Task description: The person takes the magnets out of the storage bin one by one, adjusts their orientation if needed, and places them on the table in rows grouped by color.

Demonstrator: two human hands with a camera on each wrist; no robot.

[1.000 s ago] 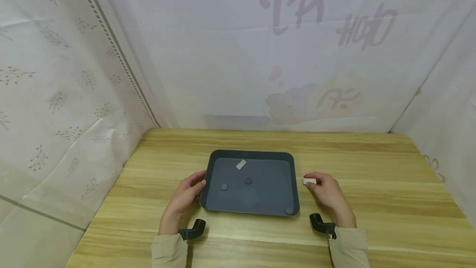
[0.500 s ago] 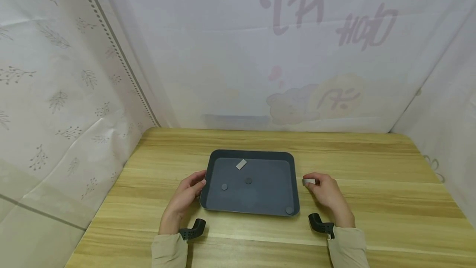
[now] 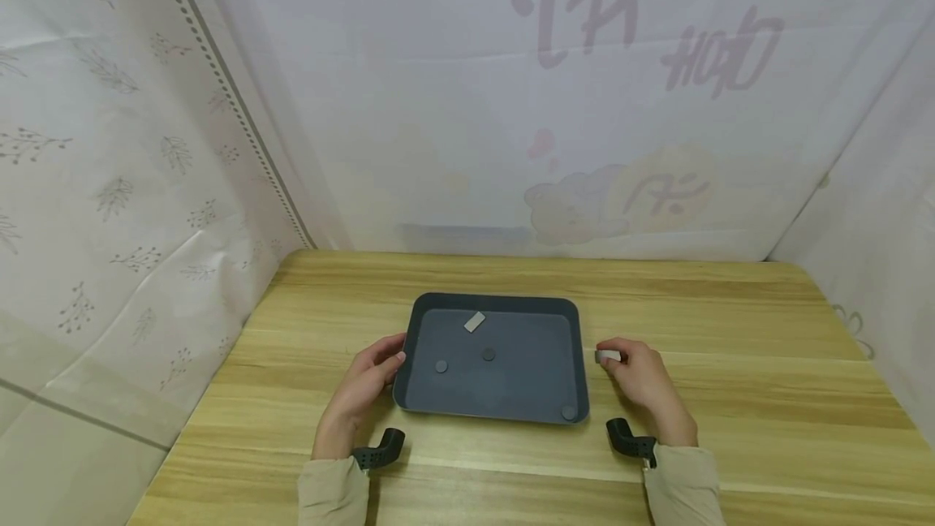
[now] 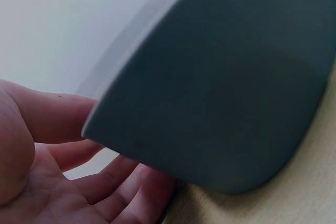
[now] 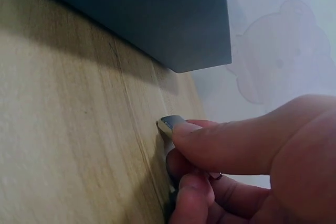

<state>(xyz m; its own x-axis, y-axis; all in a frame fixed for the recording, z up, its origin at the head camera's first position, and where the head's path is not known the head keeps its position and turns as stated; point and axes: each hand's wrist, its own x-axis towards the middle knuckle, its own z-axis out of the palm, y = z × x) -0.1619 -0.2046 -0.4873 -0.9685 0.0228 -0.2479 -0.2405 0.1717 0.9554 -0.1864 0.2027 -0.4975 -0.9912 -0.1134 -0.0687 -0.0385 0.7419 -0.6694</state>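
A dark grey rectangular tray (image 3: 511, 396) with raised walls rests on the table. My left hand (image 3: 371, 373) grips its left side, thumb at the rim and the other fingers against the outer wall; the left wrist view shows the thumb (image 4: 60, 116) right at the tray's edge. To the right of the tray, my right hand (image 3: 641, 376) pinches a small rectangular block (image 3: 609, 355), white with a grey end, between thumb and fingers. In the right wrist view the block (image 5: 172, 121) is close over the wood, partly hidden by the thumb.
Inside the tray lie a light rectangular piece (image 3: 475, 322) and three small grey discs, one near the middle (image 3: 488, 354), one at left (image 3: 441, 366), one in the front right corner (image 3: 569, 412). Printed white curtains (image 3: 438, 104) stand behind the wooden table (image 3: 694, 299).
The block in my right hand has turned slightly, so its grey end now shows, and that hand has shifted a little to the left. My left hand and the tray have stayed in place.
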